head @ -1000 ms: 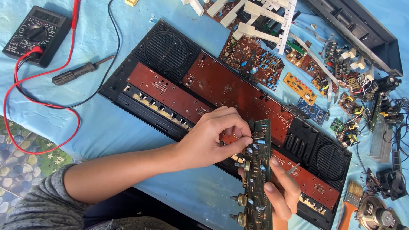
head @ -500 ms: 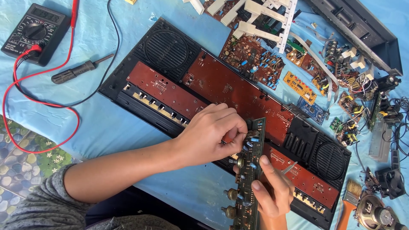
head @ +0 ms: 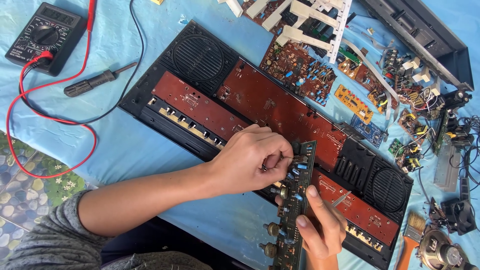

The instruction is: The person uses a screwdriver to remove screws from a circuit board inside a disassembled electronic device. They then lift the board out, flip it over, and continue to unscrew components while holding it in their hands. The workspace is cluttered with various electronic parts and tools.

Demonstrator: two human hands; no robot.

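Blue-covered table (head: 150, 150), left hand (head: 250, 160) pinching a part on the narrow circuit board (head: 295, 210), right hand (head: 320, 225) gripping it.

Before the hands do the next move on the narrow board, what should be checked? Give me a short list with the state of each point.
1. Right hand grips the narrow circuit board from below: ok.
2. Left hand pinches a part at the board's top end: ok.
3. Which part the left fingers pinch: cannot tell, hidden.
4. Board held above the open black chassis, not lying on it: ok.
5. Multimeter and its red lead lie away from both hands: ok.
6. Paintbrush within reach at the right: ok.
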